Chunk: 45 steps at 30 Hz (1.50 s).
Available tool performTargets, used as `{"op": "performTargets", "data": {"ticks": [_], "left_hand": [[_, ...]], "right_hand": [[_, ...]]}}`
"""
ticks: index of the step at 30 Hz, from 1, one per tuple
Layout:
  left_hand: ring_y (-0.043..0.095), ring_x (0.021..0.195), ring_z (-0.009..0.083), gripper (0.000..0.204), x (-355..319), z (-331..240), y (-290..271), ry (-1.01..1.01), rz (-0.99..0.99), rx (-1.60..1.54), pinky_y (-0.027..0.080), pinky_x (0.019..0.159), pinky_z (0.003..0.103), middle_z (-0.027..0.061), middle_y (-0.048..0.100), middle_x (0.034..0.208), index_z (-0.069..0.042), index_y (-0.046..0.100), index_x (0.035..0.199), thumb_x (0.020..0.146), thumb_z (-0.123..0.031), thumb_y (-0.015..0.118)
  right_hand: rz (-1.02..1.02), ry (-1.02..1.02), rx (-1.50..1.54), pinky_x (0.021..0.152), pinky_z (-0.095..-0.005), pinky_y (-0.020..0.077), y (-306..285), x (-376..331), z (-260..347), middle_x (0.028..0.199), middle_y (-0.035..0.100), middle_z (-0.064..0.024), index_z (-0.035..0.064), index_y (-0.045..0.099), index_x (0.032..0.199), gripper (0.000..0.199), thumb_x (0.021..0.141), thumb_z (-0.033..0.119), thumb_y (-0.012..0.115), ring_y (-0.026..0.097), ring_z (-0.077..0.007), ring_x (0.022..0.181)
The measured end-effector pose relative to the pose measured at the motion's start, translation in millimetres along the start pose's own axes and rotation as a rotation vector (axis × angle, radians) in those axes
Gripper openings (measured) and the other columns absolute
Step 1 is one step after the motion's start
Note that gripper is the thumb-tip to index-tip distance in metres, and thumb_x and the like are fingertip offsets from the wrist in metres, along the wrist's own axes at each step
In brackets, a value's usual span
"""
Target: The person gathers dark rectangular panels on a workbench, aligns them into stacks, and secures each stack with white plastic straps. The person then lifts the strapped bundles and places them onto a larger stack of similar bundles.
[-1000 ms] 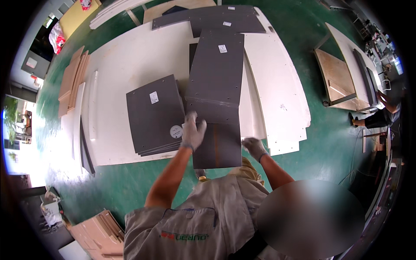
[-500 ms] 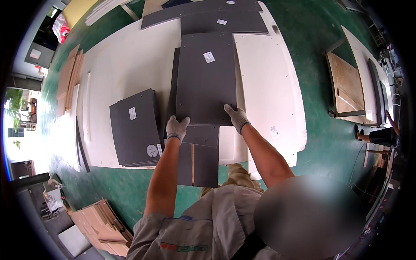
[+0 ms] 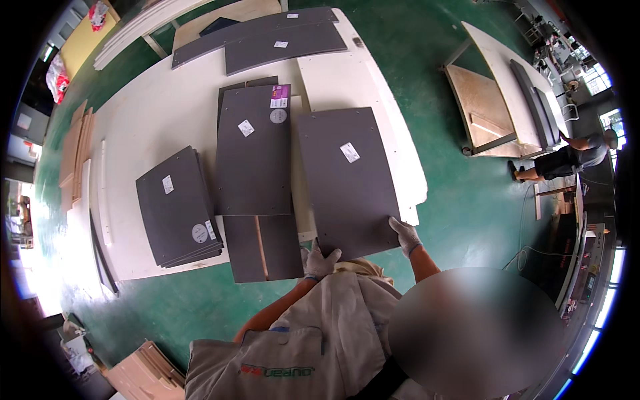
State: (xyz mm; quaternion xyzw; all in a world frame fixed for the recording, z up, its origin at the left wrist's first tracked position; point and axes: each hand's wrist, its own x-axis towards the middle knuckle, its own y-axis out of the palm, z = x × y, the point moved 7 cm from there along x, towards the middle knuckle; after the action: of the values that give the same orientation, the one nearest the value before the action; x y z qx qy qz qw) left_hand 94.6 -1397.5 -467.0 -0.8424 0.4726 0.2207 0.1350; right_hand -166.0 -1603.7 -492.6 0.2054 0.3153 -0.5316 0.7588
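Observation:
Both my gloved hands grip the near end of a dark grey rectangular panel (image 3: pixel 350 193) with a white label and small holes near its corners. My left hand (image 3: pixel 321 261) is closed on its near left corner, my right hand (image 3: pixel 405 236) on its near right corner, thumbs on top. Left of it lies another dark grey panel (image 3: pixel 253 170) with white and purple labels and a round sticker. Under that one, more dark boards (image 3: pixel 243 248) stick out toward me, a brown strip between them. Further left is a stack of grey panels (image 3: pixel 175 207).
Everything rests on a large white table (image 3: pixel 127 150). Long dark boards (image 3: pixel 287 48) lie at its far end. Brown boards (image 3: pixel 79 157) lean on the left; flattened cardboard (image 3: pixel 143 373) is at lower left. At right, a person (image 3: pixel 577 157) stands by another table (image 3: pixel 507 73).
I have moved the held panel right and toward me, off the middle pile. The panel with the purple label is now uncovered. The view has also shifted to the right.

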Motion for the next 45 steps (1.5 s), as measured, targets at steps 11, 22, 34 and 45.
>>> {"op": "performTargets", "data": {"ticks": [11,22,34,45], "left_hand": [[0.062,0.116,0.0445,0.061,-5.4,-44.8,90.5,-0.016,-0.196,0.523,0.051,0.099,0.049,0.0259,0.070,0.113,0.003,0.057,0.129,0.089,-0.040,0.074],[0.067,0.115,0.0403,0.072,21.9,25.1,108.6,-0.216,-0.284,0.280,0.051,0.100,0.046,0.0286,0.070,0.118,0.007,0.058,0.123,0.090,-0.056,0.070],[0.066,0.113,0.0237,0.059,-88.3,108.0,140.0,-0.132,-0.508,-1.013,0.053,0.101,0.040,0.0119,0.065,0.130,-0.005,0.046,0.147,0.096,-0.021,0.073],[0.064,0.120,0.0270,0.048,-237.0,171.8,61.9,-0.044,-0.497,-0.915,0.052,0.106,0.042,0.0121,0.065,0.131,0.001,0.057,0.137,0.096,-0.017,0.074]], "right_hand": [[0.098,-0.144,-0.414,0.096,-0.0337,0.0522,-86.0,55.1,42.6,0.116,0.074,-0.0134,-0.0025,0.068,0.130,0.055,0.099,0.043,0.069,0.068,-0.0208,0.104],[0.240,0.032,-0.147,0.107,-0.0369,0.0455,-82.9,109.8,28.3,0.133,0.065,-0.0145,-0.0074,0.058,0.139,0.072,0.100,0.052,0.065,0.060,-0.0236,0.121],[0.284,0.063,0.071,0.106,-0.0338,0.0460,-72.6,-11.4,-33.8,0.132,0.063,-0.0091,-0.0018,0.058,0.138,0.063,0.102,0.049,0.062,0.060,-0.0200,0.118],[0.729,0.316,0.233,0.112,-0.0484,0.0464,-7.6,-166.8,-220.9,0.146,0.058,-0.0093,0.0067,0.046,0.151,0.069,0.101,0.051,0.062,0.057,-0.0276,0.132]]}}
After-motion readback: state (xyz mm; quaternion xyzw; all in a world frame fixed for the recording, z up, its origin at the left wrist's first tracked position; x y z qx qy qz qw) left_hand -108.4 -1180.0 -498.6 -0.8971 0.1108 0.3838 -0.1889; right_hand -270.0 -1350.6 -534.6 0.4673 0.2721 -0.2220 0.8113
